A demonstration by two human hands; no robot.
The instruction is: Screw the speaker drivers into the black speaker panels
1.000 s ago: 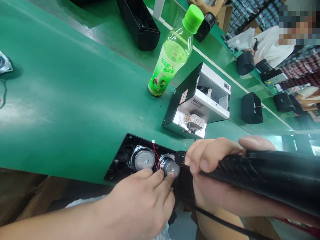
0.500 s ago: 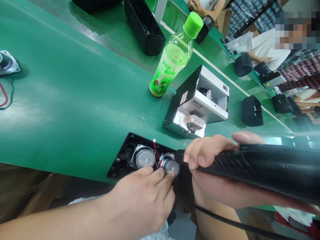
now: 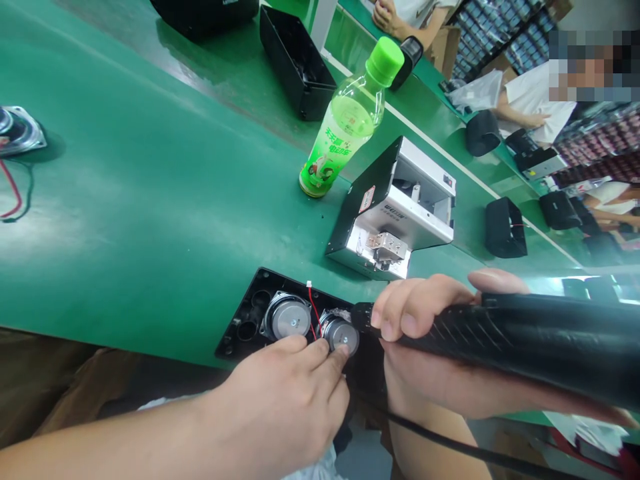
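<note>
My left hand (image 3: pixel 280 393) stayed half-curled, not gripping, its fingertips pressing a speaker (image 3: pixel 340 335) in a black housing (image 3: pixel 250 313). My right hand (image 3: pixel 425 333) was closed around a black electric screwdriver (image 3: pixel 520 340), its tip just beside that speaker. A slipped bit could have nicked the red wire (image 3: pixel 313 310) near my left fingers. Since the earlier frame, my hands had barely shifted; the view had tilted slightly.

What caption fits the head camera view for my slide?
Left hand touches a speaker in a black housing as the right hand holds an electric screwdriver at its rim.
</note>
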